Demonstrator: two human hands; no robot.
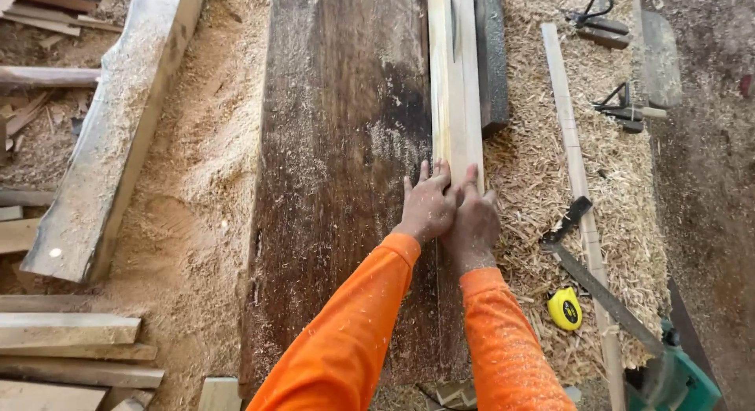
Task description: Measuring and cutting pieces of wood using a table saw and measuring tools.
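Note:
A wide dark plank [338, 167] runs away from me across the bench. Along its right edge lies a narrow pale board [454, 81]. My left hand [427, 204] rests flat with fingers spread on the near end of the pale board and the dark plank. My right hand [473, 221] lies right beside it, touching it, fingers pointing forward onto the pale board's near end. Both arms wear orange sleeves dusted with sawdust. Neither hand grips anything.
Wood shavings [550, 183] cover the bench's right side, with a thin pale strip [568, 136], a try square [586, 277], a yellow tape measure [565, 309] and clamps [621, 108]. A green power tool [676, 379] sits bottom right. A thick beam [110, 136] and stacked boards [71, 348] lie left in sawdust.

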